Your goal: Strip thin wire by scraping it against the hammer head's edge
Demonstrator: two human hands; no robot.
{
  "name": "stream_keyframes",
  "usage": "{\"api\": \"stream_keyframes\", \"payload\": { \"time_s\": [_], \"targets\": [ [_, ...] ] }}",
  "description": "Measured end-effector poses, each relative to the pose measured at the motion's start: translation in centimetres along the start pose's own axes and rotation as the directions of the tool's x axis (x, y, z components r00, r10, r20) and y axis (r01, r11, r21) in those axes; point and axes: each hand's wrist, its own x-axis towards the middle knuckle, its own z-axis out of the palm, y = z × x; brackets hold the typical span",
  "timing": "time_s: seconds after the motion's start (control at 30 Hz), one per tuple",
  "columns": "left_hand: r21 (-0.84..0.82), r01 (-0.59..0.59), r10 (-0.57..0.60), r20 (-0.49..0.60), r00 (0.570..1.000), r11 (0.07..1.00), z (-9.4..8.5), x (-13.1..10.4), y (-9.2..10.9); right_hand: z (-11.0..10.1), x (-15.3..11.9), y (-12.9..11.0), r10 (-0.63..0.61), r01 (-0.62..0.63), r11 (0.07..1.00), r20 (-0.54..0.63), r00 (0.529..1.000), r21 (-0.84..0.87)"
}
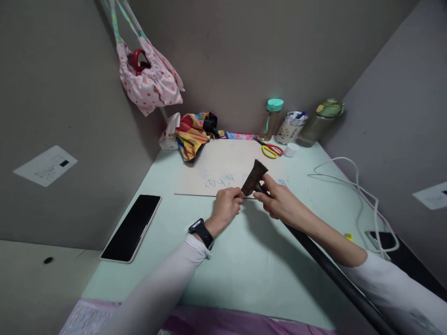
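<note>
My right hand (279,201) is wrapped round the dark handle of an axe (254,177), close under its head. The brown, worn metal head flares at its upper end, and its narrower lower end is right by my left fingertips. The long black handle runs under my right forearm to the lower right edge. My left hand (227,204) is closed in a pinch at the front edge of a thin light board (195,184) with blue writing on it. Whatever is between the left fingertips is too small to make out. A black watch is on my left wrist.
A tablet (134,228) lies at the left. Scissors (269,149), a white cap (291,149), a teal-lidded bottle (271,118), a pen cup (290,129) and a green bottle (318,124) stand or lie behind. A white cable (359,186) curls at the right. Colourful cloth (192,135) sits back left.
</note>
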Motion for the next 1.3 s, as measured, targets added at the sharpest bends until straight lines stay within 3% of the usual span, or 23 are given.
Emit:
{"api": "stream_keyframes", "payload": {
  "time_s": [0.27, 0.6, 0.83, 1.0, 1.3],
  "targets": [
    [0.004, -0.014, 0.014, 0.003, 1.0, 1.0, 0.1, -0.1, -0.3, -1.6, -0.4, -0.7, 0.033, -0.029, 0.998, -0.059, 0.998, 0.057],
    [0.012, -0.007, 0.007, -0.008, 1.0, 1.0, 0.1, 0.0, -0.2, -0.2, -0.6, 0.2, 0.035, -0.038, 0.994, 0.031, 0.999, 0.104],
    [0.004, 0.005, -0.005, 0.001, 1.0, 1.0, 0.1, -0.1, -0.1, -0.8, -0.7, 0.1, 0.045, -0.031, 0.987, -0.083, 0.996, 0.16],
    [-0.011, 0.021, -0.021, 0.003, 1.0, 1.0, 0.0, -0.1, 0.2, 0.4, -0.6, 1.1, 0.032, -0.032, 0.995, 0.003, 0.999, 0.098],
    [-0.037, 0.05, -0.049, 0.008, 0.999, 0.998, -0.3, -0.2, 1.1, -1.1, -1.1, 0.5, 0.054, -0.041, 0.978, -0.055, 0.997, 0.206]
  ]
}}
